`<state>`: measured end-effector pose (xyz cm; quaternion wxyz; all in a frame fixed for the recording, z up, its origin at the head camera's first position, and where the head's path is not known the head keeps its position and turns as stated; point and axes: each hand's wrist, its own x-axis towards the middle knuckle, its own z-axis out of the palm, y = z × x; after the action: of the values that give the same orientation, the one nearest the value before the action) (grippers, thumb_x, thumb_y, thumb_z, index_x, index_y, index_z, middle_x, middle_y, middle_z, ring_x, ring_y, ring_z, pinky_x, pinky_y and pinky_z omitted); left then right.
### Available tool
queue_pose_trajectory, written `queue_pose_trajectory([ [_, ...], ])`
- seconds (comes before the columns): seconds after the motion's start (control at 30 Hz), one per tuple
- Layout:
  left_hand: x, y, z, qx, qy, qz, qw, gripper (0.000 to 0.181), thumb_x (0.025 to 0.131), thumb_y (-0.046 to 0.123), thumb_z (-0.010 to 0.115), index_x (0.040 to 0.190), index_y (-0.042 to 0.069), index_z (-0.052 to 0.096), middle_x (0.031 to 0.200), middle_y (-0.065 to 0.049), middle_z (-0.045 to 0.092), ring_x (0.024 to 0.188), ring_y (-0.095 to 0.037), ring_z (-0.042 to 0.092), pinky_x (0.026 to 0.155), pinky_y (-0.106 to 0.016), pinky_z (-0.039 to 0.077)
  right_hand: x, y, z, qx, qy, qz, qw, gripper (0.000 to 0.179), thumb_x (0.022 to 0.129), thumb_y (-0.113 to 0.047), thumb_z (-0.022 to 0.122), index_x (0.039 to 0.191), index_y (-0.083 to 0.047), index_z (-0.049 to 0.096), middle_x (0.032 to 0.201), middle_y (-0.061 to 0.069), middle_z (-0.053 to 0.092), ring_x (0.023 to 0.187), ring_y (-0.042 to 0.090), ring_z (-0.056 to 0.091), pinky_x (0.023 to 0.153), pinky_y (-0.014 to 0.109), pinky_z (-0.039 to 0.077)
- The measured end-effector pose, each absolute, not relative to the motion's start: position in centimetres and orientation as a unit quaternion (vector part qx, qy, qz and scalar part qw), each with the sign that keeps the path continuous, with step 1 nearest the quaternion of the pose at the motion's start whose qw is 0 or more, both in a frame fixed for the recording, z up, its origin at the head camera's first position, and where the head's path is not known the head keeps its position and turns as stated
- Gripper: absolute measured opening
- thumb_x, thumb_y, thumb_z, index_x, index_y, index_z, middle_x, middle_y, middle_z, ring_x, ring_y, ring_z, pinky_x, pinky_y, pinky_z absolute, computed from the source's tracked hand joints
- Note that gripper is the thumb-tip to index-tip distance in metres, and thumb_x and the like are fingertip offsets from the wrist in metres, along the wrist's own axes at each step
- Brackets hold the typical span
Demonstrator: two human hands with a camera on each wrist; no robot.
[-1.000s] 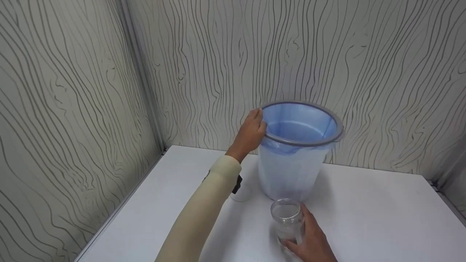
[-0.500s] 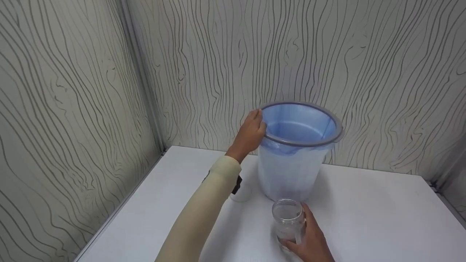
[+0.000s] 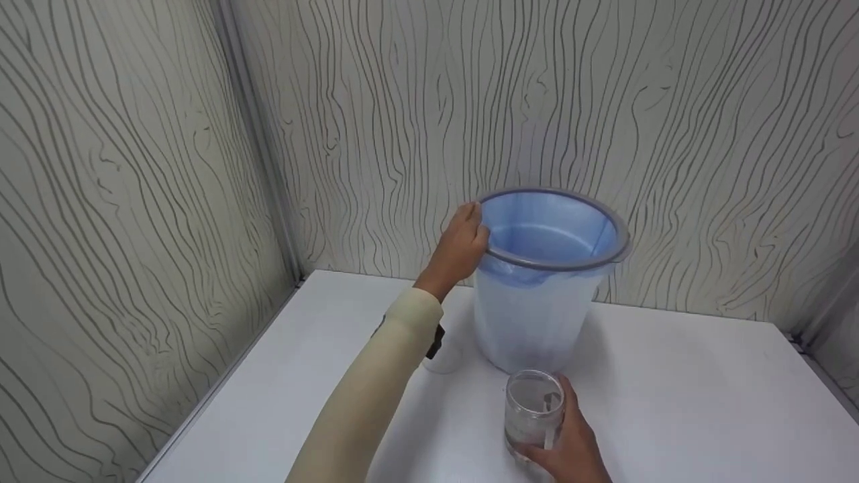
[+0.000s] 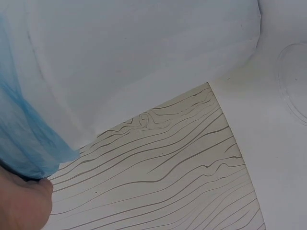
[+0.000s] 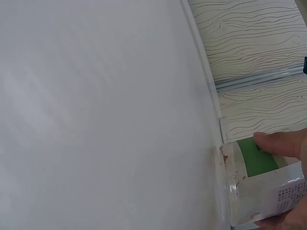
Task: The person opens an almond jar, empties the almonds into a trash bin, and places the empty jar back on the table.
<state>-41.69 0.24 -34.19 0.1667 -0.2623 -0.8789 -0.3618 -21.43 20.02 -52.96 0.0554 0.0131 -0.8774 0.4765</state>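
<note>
A white bin (image 3: 530, 322) with a blue liner bag (image 3: 547, 231) and a grey rim ring (image 3: 556, 265) stands upright on the white table. My left hand (image 3: 462, 243) grips the ring at its left side; in the left wrist view, the thumb (image 4: 26, 201) shows beside the bag. In front of the bin, my right hand (image 3: 574, 436) holds a clear jar (image 3: 530, 422), its mouth facing up and towards me. The right wrist view shows a green and white label on this jar (image 5: 259, 187). The inside of the bin's lower part is hidden.
Beside the bin, under my left forearm, a clear round lid (image 3: 443, 361) lies on the white table (image 3: 678, 396). Walls with a wood-grain pattern (image 3: 402, 121) close off the back and left sides.
The jar in my right hand has turned a little and shifted slightly to the right. My left hand stays on the bin's rim ring.
</note>
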Motion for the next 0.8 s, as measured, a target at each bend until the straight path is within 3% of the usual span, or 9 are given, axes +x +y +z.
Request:
queue_pose_trajectory([
  [0.4, -41.79, 0.09, -34.36, -0.267, -0.874, -0.369, 0.17, 0.06, 0.108, 0.029, 0.028, 0.157, -0.004, 0.026, 0.167, -0.015, 0.021, 0.155, -0.028, 0.016, 0.124, -0.037, 0.015, -21.37, 19.87, -52.95, -0.004, -0.869, 0.493, 0.038, 0.152, 0.058, -0.029, 0.1, 0.161, -0.007, -0.01, 0.16, 0.027, 0.026, 0.144, 0.05, 0.03, 0.116, 0.062, 0.026],
  [0.67, -41.66, 0.11, -34.21, -0.258, -0.878, -0.369, 0.162, 0.06, 0.107, 0.031, 0.028, 0.158, -0.002, 0.026, 0.168, -0.012, 0.021, 0.156, -0.025, 0.014, 0.124, -0.034, 0.013, -21.14, 19.73, -53.02, -0.002, -0.867, 0.497, 0.037, 0.143, 0.064, -0.036, 0.097, 0.161, -0.005, -0.003, 0.161, 0.028, 0.022, 0.143, 0.052, 0.032, 0.104, 0.06, 0.044],
  [0.8, -41.59, 0.2, -34.13, -0.256, -0.881, -0.365, 0.158, 0.061, 0.107, 0.031, 0.028, 0.158, -0.001, 0.025, 0.168, -0.012, 0.02, 0.156, -0.024, 0.013, 0.124, -0.034, 0.012, -20.99, 19.61, -52.97, 0.003, -0.866, 0.499, 0.039, 0.137, 0.065, -0.036, 0.096, 0.161, -0.003, 0.004, 0.161, 0.027, 0.026, 0.143, 0.049, 0.033, 0.106, 0.059, 0.043],
])
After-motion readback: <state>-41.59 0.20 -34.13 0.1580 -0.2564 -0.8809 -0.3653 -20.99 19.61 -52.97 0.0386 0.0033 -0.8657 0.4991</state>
